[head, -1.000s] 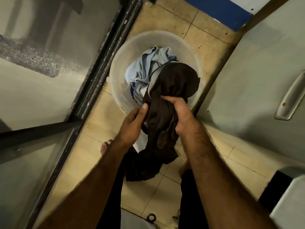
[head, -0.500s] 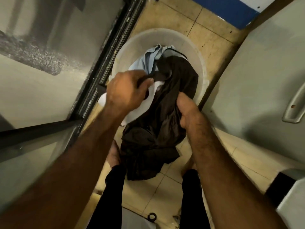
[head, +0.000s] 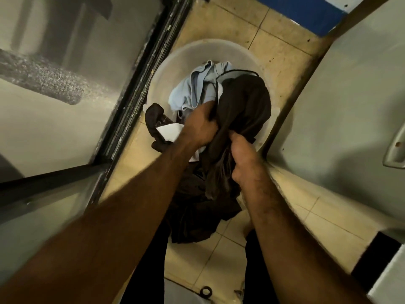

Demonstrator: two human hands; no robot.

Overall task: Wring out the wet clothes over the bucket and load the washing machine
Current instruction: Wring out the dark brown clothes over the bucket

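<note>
A translucent white bucket (head: 173, 62) stands on the tiled floor ahead of me. Inside it lies a light blue garment (head: 197, 86). A dark brown wet garment (head: 245, 106) drapes from the bucket's near right rim down toward my legs. My left hand (head: 200, 126) grips the brown cloth near its top, over the bucket. Just below it, my right hand (head: 243, 154) clutches a bunched length of the same cloth. One brown end (head: 154, 119) curls over the bucket's left rim, beside a white piece of cloth (head: 169, 131).
A dark-framed glass door (head: 140, 84) runs along the left. A grey door with a metal handle (head: 394, 148) fills the right. The washing machine's white and black corner (head: 385, 273) shows at the lower right. A floor drain (head: 205, 291) lies between my feet.
My left hand has moved right and down the brown garment, close to my right hand. A brown end now hangs over the bucket's left rim. The bucket appears lower in view.
</note>
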